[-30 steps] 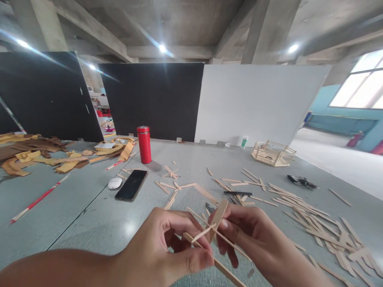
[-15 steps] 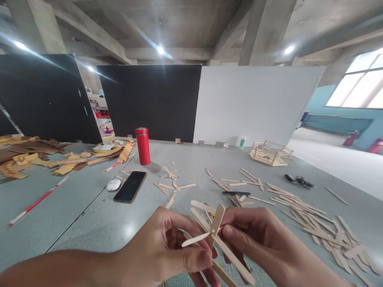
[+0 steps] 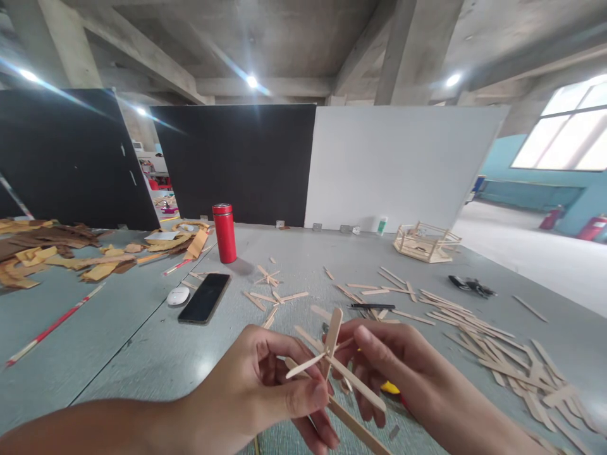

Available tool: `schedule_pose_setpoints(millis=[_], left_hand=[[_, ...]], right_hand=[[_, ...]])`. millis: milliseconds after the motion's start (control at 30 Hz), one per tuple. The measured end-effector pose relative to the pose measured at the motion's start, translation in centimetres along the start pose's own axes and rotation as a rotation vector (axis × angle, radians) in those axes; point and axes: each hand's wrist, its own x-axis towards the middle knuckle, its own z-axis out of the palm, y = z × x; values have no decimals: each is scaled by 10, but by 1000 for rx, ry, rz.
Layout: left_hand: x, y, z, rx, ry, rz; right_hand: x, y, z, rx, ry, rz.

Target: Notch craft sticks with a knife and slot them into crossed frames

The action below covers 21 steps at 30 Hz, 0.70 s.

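Observation:
A small star-like structure of wooden craft sticks [image 3: 355, 382] is held up over the table, its sticks crossing at a joint and pointing different ways. My left hand [image 3: 279, 385] grips it from the left, thumb pressed along a lower stick. On the other side my right hand [image 3: 398, 370] has its curled fingers round the end of a thin stick near the joint; the exact contact is partly hidden. Something yellow [image 3: 389, 387] shows below the right fingers, mostly covered. Beyond the hands lie star-shaped stick pieces [image 3: 268, 277] and a dark, pen-like tool [image 3: 372, 306].
Loose craft sticks [image 3: 512, 360] are heaped at right, near black keys or clips [image 3: 472, 285]. A fence-like stick model [image 3: 427, 243] stands behind. At left are a phone [image 3: 205, 299], a white case [image 3: 178, 296], a red bottle [image 3: 224, 234] and brown scraps [image 3: 57, 246].
The stick structure has shifted slightly left. My right thumb has lifted away from the joint and the right fingers have opened out a little, showing more of the yellow thing beneath.

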Motion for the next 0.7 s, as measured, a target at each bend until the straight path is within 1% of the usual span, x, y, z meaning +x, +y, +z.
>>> schedule_pose_setpoints(millis=[67,100,167,200,267,367,467,567,700], left_hand=[[1,0,-1,11,13,1],[2,0,-2,14,23,-5],[3,0,-3,22,40,-20],[4,0,-4,31,46,-28],[4,1,-5,43,62,-33],[5,1,-6,59,101,-28],[6,0,-8,90,126,-25],[8,-1,-11,101,136,-20],[9,-1,-14,130,172,6]], right_hand=[[4,7,-6,-186,79,-9],[7,13,-11,-345,91,-15],[15,27,-21,-724,38,-63],[20,35,-26,-800,24,-67],[29,52,-35,-867,12,-70],[41,77,-43,-929,9,-36],[48,94,-48,-993,27,-4],[49,102,-52,-1031,46,-7],[47,102,-56,-1024,52,-57]])
